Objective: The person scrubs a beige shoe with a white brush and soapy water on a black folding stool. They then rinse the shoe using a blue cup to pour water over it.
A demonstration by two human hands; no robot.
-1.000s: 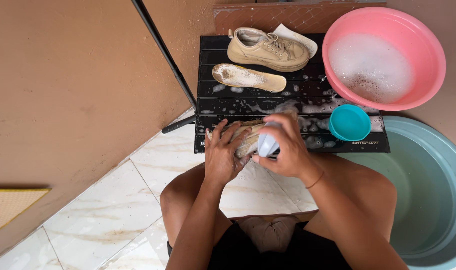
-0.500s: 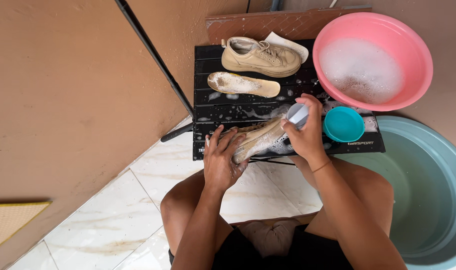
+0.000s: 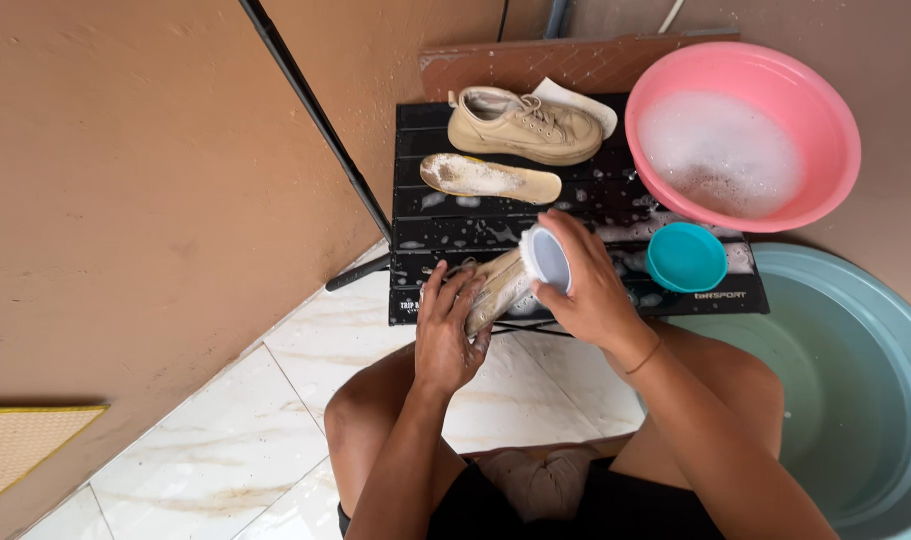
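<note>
My left hand (image 3: 447, 328) grips a wet beige shoe (image 3: 497, 288) at the near edge of a low black slatted table (image 3: 425, 230). My right hand (image 3: 585, 285) holds a white and blue scrub brush (image 3: 546, 258) against the shoe's far end. Soap suds cover the slats around both hands. A second beige shoe (image 3: 523, 125) and a soiled insole (image 3: 490, 177) lie farther back on the table.
A pink basin (image 3: 830, 130) of foamy water rests on the table's right side, with a small teal bowl (image 3: 686, 257) in front of it. A large grey-blue tub (image 3: 865, 400) stands at the right. A brown wall and black pole (image 3: 315, 115) are at the left.
My right hand moved the brush along the shoe, out to the right and back toward its far end. My left hand kept hold of the shoe.
</note>
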